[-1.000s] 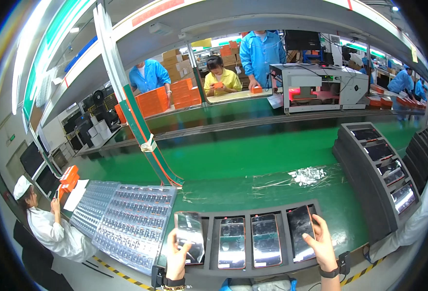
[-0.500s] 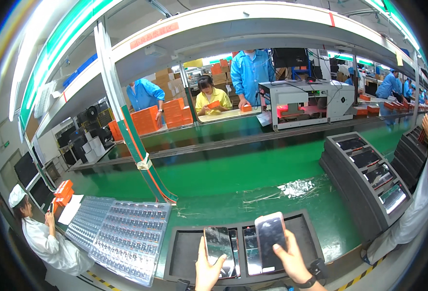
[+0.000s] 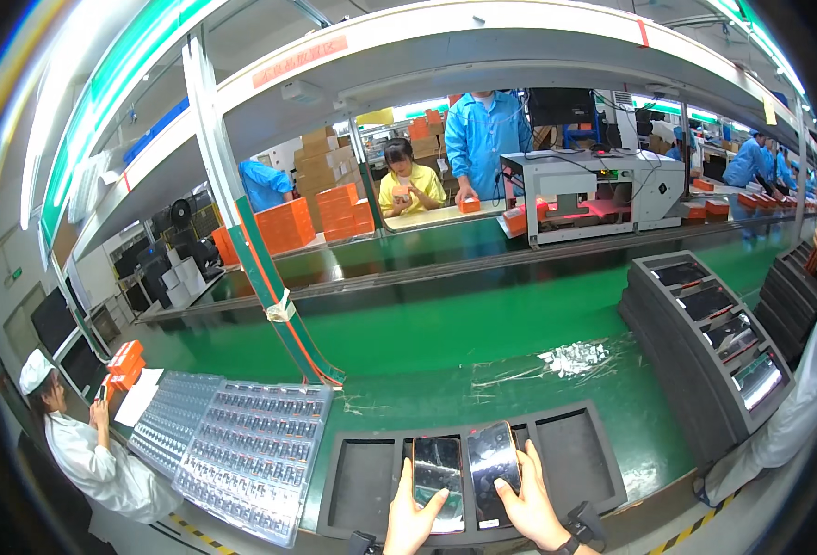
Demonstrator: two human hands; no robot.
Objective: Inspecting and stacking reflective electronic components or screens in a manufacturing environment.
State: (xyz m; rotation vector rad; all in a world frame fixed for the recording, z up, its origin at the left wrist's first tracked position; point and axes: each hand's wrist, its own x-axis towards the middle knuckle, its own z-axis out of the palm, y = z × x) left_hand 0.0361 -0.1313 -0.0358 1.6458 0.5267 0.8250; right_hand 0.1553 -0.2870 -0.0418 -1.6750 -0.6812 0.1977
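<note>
Fingers of each hand, left hand [image 3: 411, 520] and right hand [image 3: 526, 504], curled around one glossy dark phone [image 3: 438, 479] apiece, above black tray [image 3: 586, 456].

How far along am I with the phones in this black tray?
Looks about midway. Done: the two outer slots of the black foam tray are bare. In hand: your left hand holds one phone and your right hand another phone, both over the middle slots. Left: more phones wait in the stacked trays on your right.
</note>
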